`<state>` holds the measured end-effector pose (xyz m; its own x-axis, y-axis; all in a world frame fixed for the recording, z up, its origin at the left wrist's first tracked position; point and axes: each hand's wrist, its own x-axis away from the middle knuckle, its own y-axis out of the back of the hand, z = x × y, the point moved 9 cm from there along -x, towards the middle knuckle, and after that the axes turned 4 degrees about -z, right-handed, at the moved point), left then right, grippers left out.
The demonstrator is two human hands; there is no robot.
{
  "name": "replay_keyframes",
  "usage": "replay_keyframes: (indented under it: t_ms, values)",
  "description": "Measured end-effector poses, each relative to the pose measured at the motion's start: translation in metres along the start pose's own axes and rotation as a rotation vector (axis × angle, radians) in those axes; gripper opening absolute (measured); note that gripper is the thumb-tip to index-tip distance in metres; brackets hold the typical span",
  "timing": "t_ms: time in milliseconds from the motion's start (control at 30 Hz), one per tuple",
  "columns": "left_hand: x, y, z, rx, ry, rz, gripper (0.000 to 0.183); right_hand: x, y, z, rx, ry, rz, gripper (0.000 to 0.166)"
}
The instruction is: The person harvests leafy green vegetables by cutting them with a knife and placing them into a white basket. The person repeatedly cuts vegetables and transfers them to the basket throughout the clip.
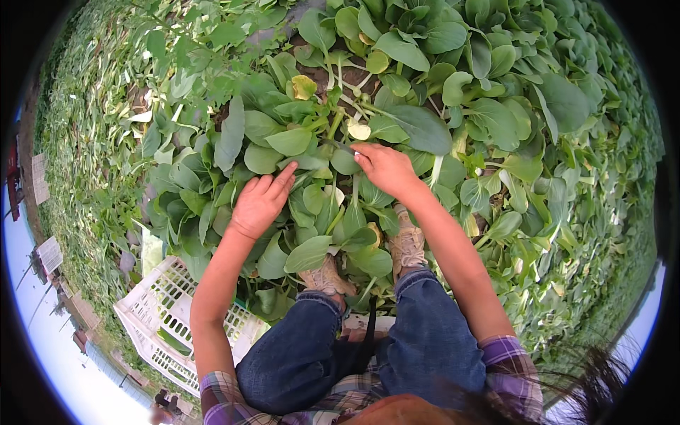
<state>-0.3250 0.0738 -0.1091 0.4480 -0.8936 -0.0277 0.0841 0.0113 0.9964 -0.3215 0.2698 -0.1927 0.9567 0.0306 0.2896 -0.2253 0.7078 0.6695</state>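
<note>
Leafy green plants like bok choy, with broad leaves (pixel 289 142) and pale stalks, grow in front of me. My left hand (pixel 265 199) lies against the leaves of one plant, fingers stretched; whether it grips any leaf cannot be told. To its right, my right hand (pixel 387 169) is closed around the handle of what looks like a small knife (pixel 340 144), its thin dark blade pointing left among the stalks. The blade's tip is lost in the leaves. A yellowed leaf (pixel 304 87) and a pale fallen leaf (pixel 358 129) lie beyond the hands.
A white plastic crate (pixel 154 319) with slotted walls stands at my lower left, a green leaf inside it. My shoes (pixel 408 241) are among the plants, below my hands. More leafy greens (pixel 494 122) spread to the right. Cut leaves and stalks (pixel 101 122) litter the ground at left.
</note>
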Motion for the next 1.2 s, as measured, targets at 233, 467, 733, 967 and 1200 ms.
replay_keyframes:
  t_ms: [233, 467, 733, 967, 1200]
  values:
    - [0.006, 0.008, 0.008, 0.165, 0.16, -0.046, 0.033, 0.064, 0.016, -0.054, 0.273, -0.133, 0.17, 0.026]
    - [-0.032, 0.058, -0.009, 0.349, 0.154, -0.239, 0.032, 0.075, 0.066, -0.019, -0.1, -0.168, -0.065, 0.03]
    - [-0.114, 0.054, -0.019, 0.059, -0.051, -0.139, 0.042, -0.004, 0.037, -0.002, -0.262, -0.075, -0.106, 0.031]
    - [-0.07, -0.02, 0.034, -0.073, 0.141, 0.093, 0.024, -0.041, -0.009, -0.026, -0.2, -0.233, 0.058, 0.029]
    - [-0.064, -0.016, 0.032, -0.001, 0.131, 0.008, 0.029, -0.06, -0.041, -0.031, -0.298, -0.241, 0.15, 0.031]
